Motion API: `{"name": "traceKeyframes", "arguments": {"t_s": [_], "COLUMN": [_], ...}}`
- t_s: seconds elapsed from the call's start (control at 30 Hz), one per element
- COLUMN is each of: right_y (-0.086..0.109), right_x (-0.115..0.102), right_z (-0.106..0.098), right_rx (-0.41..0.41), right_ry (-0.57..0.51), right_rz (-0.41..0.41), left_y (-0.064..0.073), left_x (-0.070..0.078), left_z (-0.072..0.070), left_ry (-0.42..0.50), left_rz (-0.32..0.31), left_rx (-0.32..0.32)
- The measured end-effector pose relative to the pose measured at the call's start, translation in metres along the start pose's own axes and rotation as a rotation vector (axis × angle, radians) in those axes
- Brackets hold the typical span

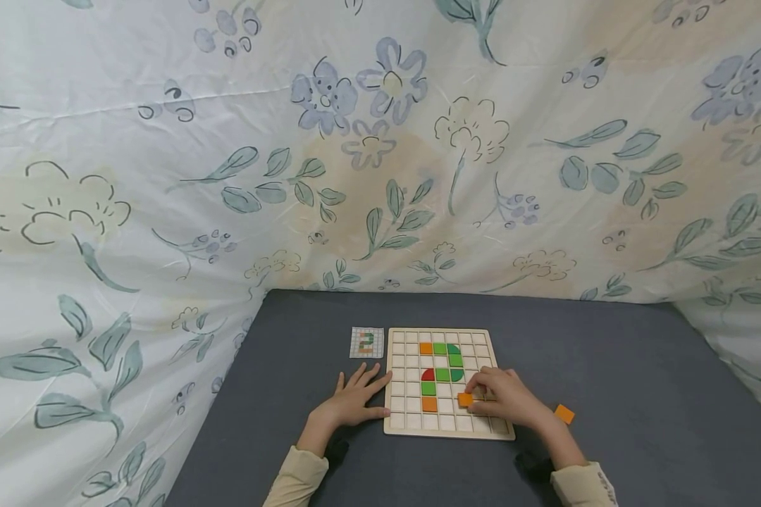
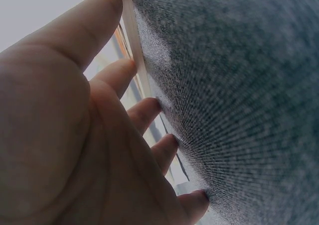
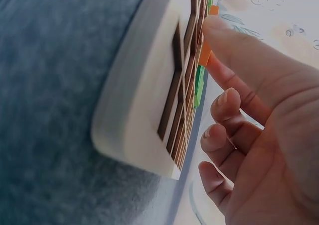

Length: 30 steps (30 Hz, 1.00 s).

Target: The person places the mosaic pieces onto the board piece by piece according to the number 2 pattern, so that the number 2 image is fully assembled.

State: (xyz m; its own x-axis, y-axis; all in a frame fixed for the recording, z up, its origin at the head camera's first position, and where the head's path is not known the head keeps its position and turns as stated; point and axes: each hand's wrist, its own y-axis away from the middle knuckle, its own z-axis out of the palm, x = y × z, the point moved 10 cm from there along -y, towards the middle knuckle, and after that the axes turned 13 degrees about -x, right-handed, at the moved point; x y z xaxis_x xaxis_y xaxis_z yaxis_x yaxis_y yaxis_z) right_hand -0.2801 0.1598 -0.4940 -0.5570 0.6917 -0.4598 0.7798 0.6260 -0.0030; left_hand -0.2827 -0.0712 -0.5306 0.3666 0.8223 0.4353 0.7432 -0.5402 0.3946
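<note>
A wooden grid board lies flat on the dark table. Its cells hold orange squares, green squares, green rounded pieces and a red rounded piece. My right hand pinches an orange square tile between thumb and finger over the lower right cells. In the right wrist view the same orange tile shows at the thumb tip, the other fingers loosely bent. Fingers spread, my left hand rests on the table, with thumb and index finger touching the board's left edge. The left wrist view shows that wooden edge at the fingertips.
Up and left of the board lies a small pattern card with a coloured figure on a grid. A loose orange tile sits on the table beside my right wrist. Floral cloth hangs behind the table and at its sides.
</note>
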Motion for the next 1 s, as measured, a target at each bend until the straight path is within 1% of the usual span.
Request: {"name": "traceKeyframes", "arguments": {"t_s": [0.13,0.57,0.83,1.0], "right_y": [-0.003,-0.010,-0.016,-0.017], "right_x": [-0.002,-0.014,-0.019,-0.023], "right_z": [0.002,0.006,0.011,0.011], "right_rx": [-0.016,-0.010,-0.046,-0.054], "right_ry": [0.000,0.020,0.029,0.027], "right_rz": [0.004,-0.058,-0.038,-0.035], "left_y": [0.000,0.000,0.000,0.000], "left_x": [0.000,0.000,0.000,0.001], "left_z": [0.000,0.000,0.000,-0.001], "left_ry": [0.002,0.008,-0.001,-0.006], "left_rz": [0.003,0.000,0.000,0.002], "left_rx": [0.000,0.000,0.000,-0.001]}}
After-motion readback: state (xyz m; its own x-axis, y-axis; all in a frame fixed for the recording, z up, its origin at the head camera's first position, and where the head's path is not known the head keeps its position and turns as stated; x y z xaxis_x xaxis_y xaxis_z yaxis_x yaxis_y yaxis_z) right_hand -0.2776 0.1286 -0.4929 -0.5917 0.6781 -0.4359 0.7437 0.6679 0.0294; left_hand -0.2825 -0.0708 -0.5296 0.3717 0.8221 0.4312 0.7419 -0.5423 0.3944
